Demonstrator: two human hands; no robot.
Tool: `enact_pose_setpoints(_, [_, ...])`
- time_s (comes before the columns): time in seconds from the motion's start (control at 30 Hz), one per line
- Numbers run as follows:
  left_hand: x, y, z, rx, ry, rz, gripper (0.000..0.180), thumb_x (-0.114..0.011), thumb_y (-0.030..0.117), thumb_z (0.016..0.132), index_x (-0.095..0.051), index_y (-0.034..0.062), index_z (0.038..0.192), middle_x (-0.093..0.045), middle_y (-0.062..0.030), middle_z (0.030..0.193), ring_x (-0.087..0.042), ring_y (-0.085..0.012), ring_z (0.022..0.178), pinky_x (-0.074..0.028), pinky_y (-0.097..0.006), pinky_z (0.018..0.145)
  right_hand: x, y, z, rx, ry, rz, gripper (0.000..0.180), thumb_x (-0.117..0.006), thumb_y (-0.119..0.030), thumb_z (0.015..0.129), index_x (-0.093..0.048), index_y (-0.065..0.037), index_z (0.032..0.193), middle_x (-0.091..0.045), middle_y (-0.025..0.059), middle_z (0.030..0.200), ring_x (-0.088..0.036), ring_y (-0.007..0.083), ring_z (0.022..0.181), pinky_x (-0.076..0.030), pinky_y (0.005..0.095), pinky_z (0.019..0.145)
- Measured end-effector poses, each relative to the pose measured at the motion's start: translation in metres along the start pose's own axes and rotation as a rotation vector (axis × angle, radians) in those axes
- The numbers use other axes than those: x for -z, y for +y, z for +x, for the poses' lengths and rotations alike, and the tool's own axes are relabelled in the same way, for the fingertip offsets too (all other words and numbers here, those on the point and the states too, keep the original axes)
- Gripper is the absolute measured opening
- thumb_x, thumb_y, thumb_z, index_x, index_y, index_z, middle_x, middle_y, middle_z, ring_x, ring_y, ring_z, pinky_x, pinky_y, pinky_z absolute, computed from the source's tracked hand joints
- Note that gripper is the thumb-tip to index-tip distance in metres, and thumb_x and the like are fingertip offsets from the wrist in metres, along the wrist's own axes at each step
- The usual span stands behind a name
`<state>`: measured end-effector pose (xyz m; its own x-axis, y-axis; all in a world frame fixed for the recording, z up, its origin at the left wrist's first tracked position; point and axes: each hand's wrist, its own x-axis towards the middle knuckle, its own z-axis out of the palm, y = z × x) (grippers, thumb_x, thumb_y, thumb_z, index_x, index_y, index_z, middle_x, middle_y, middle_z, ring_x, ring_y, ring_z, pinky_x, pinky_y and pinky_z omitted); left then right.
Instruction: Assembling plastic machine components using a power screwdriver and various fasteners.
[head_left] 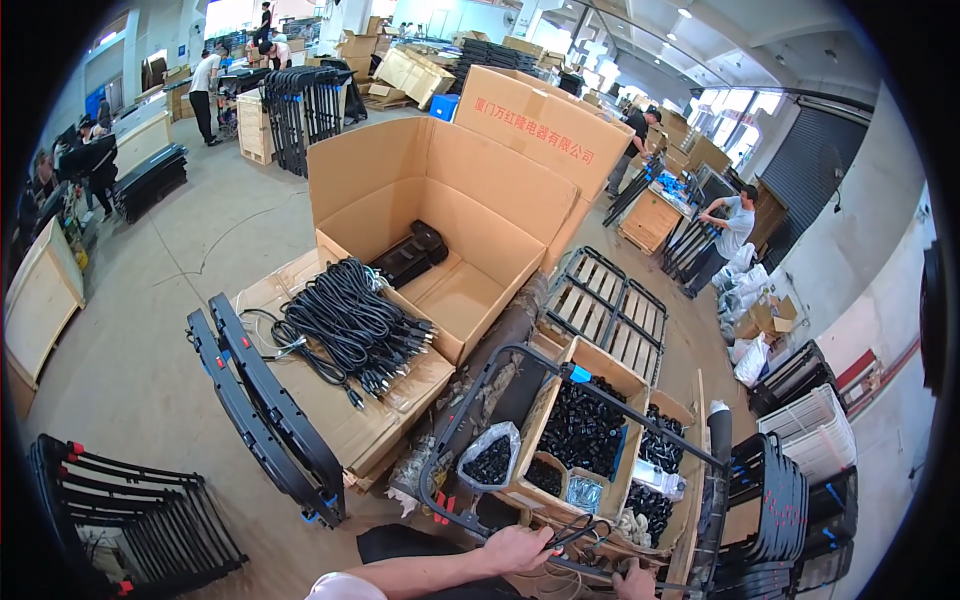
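Observation:
At the lower edge, my left hand [517, 550] is closed in a pinch on a thin black cable [577, 531], which loops to the right. My right hand [635, 580] is cut off by the lower edge; its fingers look bent near the frame's lower bar, and what they hold is hidden. A black tubular frame [648, 419] with rounded corners and a blue clip [580, 373] lies before me over a wooden parts box [631, 463]. Black plastic parts [580, 430] and silvery screws [584, 493] fill its compartments. A clear bag of black parts [488, 462] sits beside it.
A pile of black power cables [350, 320] lies on flattened cardboard. Behind it stands an open carton [480, 240] with a black part inside. Two long black rails [270, 400] lean at the left. Stacked frames [765, 510] stand at the right. Other people [735, 225] work farther off.

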<state>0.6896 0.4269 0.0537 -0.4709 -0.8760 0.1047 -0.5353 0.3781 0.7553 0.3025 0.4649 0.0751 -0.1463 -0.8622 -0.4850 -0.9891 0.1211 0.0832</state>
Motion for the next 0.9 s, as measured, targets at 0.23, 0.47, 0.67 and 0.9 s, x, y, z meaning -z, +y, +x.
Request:
enact_pose_setpoints(0.23, [0.006,0.006,0.0,0.083,-0.06,-0.02,0.035,-0.059,0.037,0.099,-0.052,0.0053,0.111,-0.069,-0.0217,0.082,-0.069,-0.0453,0.076,-0.055,-0.056,0.066,0.032,-0.052,-0.02,-0.215,-0.137,-0.027,0.077,-0.046,-0.05,0.107,-0.028,0.003,0.159,-0.068,0.0254,0.123,-0.067,0.0404,0.106,-0.055,0.0514,0.089])
enact_pose_setpoints(0.47, [-0.007,0.012,-0.001,-0.012,0.149,-0.362,0.037,-0.063,0.028,0.099,-0.047,0.0038,0.121,-0.066,-0.0264,0.084,-0.066,-0.05,0.085,-0.05,-0.059,0.07,0.047,-0.08,-0.013,-0.131,-0.094,0.56,0.054,-0.052,-0.042,0.104,-0.058,0.002,0.136,-0.072,0.0215,0.118,-0.07,0.0342,0.104,-0.056,0.0458,0.087])
enact_pose_setpoints(0.67, [-0.023,0.031,-0.01,0.108,-0.081,-0.426,0.034,-0.062,0.024,0.1,-0.044,0.0042,0.121,-0.066,-0.0241,0.088,-0.068,-0.0455,0.084,-0.052,-0.054,0.068,0.087,-0.147,0.005,0.393,0.111,1.805,0.048,-0.051,-0.032,0.108,-0.054,0.004,0.139,-0.074,0.0182,0.114,-0.068,0.0204,0.099,-0.054,0.0353,0.088])
enact_pose_setpoints(0.9, [-0.044,0.058,0.002,0.417,-0.141,-0.89,0.036,-0.053,0.042,0.108,-0.051,0.0061,0.109,-0.059,-0.0008,0.079,-0.057,-0.0097,0.062,-0.048,-0.028,0.055,0.067,-0.116,0.037,0.468,0.047,1.502,0.047,-0.049,-0.031,0.11,-0.05,0.006,0.139,-0.074,0.0194,0.115,-0.071,0.0258,0.104,-0.054,0.0377,0.092])
